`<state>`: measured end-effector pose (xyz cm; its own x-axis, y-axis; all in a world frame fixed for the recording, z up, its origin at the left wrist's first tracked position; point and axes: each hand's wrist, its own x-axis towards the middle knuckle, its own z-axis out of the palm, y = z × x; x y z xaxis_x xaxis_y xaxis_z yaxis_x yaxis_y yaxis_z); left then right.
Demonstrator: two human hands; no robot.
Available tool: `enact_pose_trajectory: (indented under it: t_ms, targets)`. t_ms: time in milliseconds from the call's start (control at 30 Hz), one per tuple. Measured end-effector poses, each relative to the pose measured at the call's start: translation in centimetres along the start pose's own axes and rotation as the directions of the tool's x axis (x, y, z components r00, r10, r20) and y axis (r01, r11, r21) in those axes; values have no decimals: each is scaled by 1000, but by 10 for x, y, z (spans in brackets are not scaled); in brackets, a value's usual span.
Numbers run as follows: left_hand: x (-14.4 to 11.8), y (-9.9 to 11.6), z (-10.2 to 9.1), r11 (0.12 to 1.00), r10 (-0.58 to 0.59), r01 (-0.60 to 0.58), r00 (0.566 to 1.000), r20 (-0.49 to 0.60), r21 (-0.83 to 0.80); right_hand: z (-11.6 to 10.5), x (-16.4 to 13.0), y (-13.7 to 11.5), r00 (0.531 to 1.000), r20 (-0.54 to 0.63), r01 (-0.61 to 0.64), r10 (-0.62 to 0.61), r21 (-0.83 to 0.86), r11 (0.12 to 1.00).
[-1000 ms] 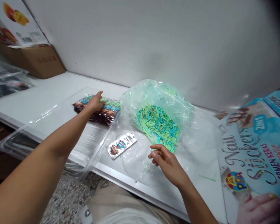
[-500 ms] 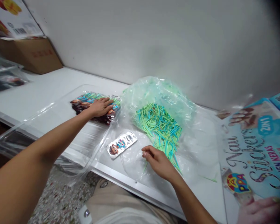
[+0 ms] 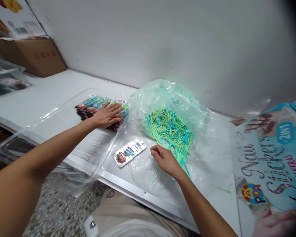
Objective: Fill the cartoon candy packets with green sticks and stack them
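My left hand (image 3: pixel 109 114) lies flat with fingers spread on a row of small printed packets (image 3: pixel 85 107), which show a cartoon figure and overlap inside a clear plastic sleeve or tray (image 3: pixel 43 116). My right hand (image 3: pixel 164 159) is beside a heap of thin green and blue sticks (image 3: pixel 171 130) that spills from a clear plastic bag (image 3: pixel 148 93). Its fingers are curled in towards the thumb, and whatever they hold, if anything, is hidden. One single packet (image 3: pixel 130 153) lies face up between my hands, on the table near the front edge.
A large printed sticker pack (image 3: pixel 266 164) lies at the right, with part of a pale hand at its lower edge. Cardboard boxes (image 3: pixel 39 57) stand at the back left, beside another clear bag (image 3: pixel 6 79). A wall rises behind the white table (image 3: pixel 56 84).
My right hand has moved slightly up, and its fingers have curled in more. My left hand stays on the packets, its fingers shifted a little.
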<state>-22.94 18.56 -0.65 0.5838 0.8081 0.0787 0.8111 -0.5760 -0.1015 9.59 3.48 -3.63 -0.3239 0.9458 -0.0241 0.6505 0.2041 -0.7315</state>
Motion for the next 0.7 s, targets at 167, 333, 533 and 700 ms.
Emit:
enact_pose_trajectory:
  t_ms: [167,333,533,700]
  targets:
    - [7,4,12,999,9,-7,999,40,-49,2,11,3,999,-2,-51,51,-115,992]
    - [2,8,-12,990,-83,60,979,-185,-130,16,40,10,986,-27,-166,163,-199,966]
    - [-18,70,-86,845,-349,-13,743,-571,-534,43,75,15,954,-16,-295,300,-244,924]
    - [-61,141,-127,625,-470,-73,759,-450,-777,39,75,20,964,-14,-265,267,-160,951]
